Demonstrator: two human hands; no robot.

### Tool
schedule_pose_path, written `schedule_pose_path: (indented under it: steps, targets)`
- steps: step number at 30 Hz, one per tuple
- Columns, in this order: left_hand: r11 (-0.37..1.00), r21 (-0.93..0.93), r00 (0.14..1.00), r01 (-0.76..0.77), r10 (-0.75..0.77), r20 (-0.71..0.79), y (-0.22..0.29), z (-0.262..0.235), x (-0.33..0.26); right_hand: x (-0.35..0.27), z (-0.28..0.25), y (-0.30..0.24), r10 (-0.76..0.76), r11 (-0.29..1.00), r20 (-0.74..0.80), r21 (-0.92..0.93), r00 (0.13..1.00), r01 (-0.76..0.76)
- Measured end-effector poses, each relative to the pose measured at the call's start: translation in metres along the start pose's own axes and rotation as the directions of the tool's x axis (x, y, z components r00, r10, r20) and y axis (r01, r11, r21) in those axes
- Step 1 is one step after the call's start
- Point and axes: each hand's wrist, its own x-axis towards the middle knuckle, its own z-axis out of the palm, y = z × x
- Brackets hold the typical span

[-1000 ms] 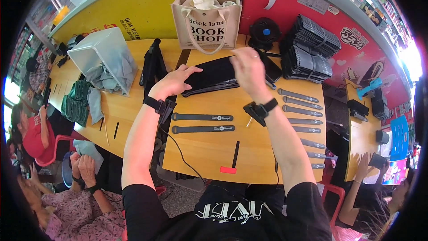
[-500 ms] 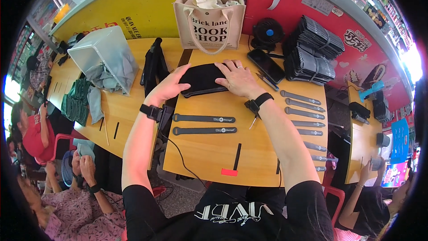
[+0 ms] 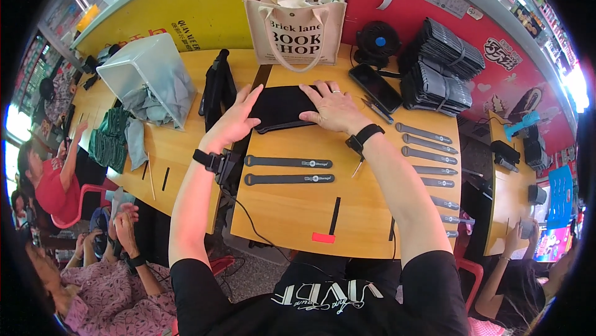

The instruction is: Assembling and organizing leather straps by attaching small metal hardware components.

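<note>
A black rectangular cloth piece lies flat near the far middle of the table, its right end partly hidden by my hand. My right hand rests on that end with the fingers stretched out. At the left end, my left hand has its fingers straight and the thumb apart, touching or very close to the edge. Nearer to me lie two dark grey straps with looped ends, one below the other. Several like straps form a column along the right, some partly covered by my right forearm.
A cream tote bag stands at the back. Right of it are a black fan, a phone, scissors-like tools and bundled dark straps. Leftward are folded black cloth and a clear bin. Other people sit on both sides.
Both hands stay at the black cloth's ends, and the cloth looks slightly flatter. The view has shifted a little. At the left, the person in red has raised an arm.
</note>
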Motion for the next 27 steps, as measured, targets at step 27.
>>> schedule_pose_path:
  steps: [27]
  targets:
    - [0.928,0.368,0.992,0.053,-0.091,0.085,0.006,0.022,0.031,-0.001,0.003,0.009,-0.063,0.998,-0.036,0.02,0.997,0.064]
